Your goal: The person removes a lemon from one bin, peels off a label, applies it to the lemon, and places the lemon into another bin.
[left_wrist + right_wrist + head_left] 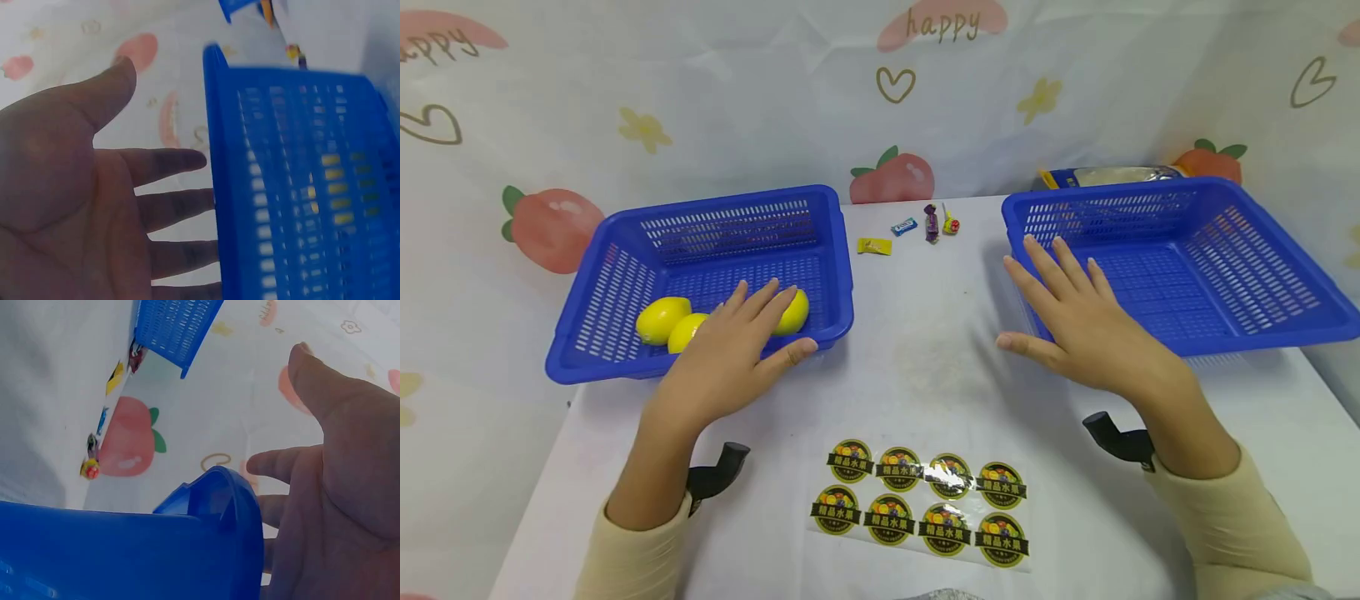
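My left hand point(726, 358), fingers straight and spread, hovers over the front rim of the left blue basket point(700, 205). Inside that basket lie yellow lemons: one lemon point(662, 320) at the left, another lemon point(685, 333) beside it, and a lemon point(793, 315) partly behind my fingertips. In the left wrist view the palm faces the basket wall point(231, 187) and holds nothing. My right hand point(1090, 333) is spread the same way above the near left corner of the right blue basket point(1262, 333), whose mesh floor shows bare. Its palm is bare in the right wrist view.
A sheet of round fruit stickers point(921, 500) lies flat at the front of the white table. Between the baskets at the back are a yellow candy point(875, 246), a blue candy point(904, 227), a purple candy point(932, 223) and a lollipop point(951, 223). A packet point(1112, 176) sits behind the right basket.
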`<state>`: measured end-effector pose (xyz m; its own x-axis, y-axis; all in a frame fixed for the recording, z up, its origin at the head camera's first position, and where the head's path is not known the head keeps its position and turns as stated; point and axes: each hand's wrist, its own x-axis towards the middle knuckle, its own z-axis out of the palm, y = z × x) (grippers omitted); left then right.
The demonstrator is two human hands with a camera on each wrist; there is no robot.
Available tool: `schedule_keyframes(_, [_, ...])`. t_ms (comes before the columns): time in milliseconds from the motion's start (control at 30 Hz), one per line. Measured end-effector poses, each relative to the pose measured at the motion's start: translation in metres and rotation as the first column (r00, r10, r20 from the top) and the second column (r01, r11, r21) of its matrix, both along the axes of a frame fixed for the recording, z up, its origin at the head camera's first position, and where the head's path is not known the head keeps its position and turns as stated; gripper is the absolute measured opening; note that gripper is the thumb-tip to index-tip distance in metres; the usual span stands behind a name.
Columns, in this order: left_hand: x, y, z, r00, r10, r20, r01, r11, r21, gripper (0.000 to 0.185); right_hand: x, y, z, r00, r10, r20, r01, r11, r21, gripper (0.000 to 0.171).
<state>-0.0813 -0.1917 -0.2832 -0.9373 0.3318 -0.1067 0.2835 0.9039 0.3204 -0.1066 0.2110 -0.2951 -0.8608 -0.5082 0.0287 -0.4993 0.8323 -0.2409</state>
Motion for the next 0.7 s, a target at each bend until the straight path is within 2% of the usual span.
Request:
schedule_keyframes(100, [-0.010, -0.009, 0.002, 1.000, 0.020, 0.022, -0.021, 1.000, 0.018, 0.075, -0.002, 0.001, 0.000, 1.000, -0.001, 0.002, 0.001, 1.000, -0.002, 0.088])
schedule_keyframes(233, [-0.029, -0.017, 0.002, 0.997, 0.046, 0.057, -0.046, 0.999, 0.007, 0.070, -0.005, 0.002, -0.003, 1.000, 0.016, -0.006, -0.016, 1.000, 0.003, 0.088])
schedule_keyframes(333, [-0.045, -0.019, 0.000, 0.993, 0.067, 0.097, -0.064, 0.998, -0.026, 0.070, -0.008, 0.001, -0.007, 1.000, 0.028, -0.003, -0.028, 0.999, 0.019, 0.087])
schedule_keyframes(467, [-0.063, -0.014, -0.007, 0.986, 0.081, 0.145, -0.069, 0.994, -0.088, 0.072, -0.009, -0.001, -0.011, 0.999, 0.011, 0.049, -0.014, 0.998, 0.054, 0.086])
schedule_keyframes(700, [-0.077, -0.003, -0.016, 0.968, 0.116, 0.221, -0.076, 0.981, -0.181, 0.077, -0.010, -0.002, -0.016, 0.988, 0.003, 0.155, -0.019, 0.995, 0.099, 0.086])
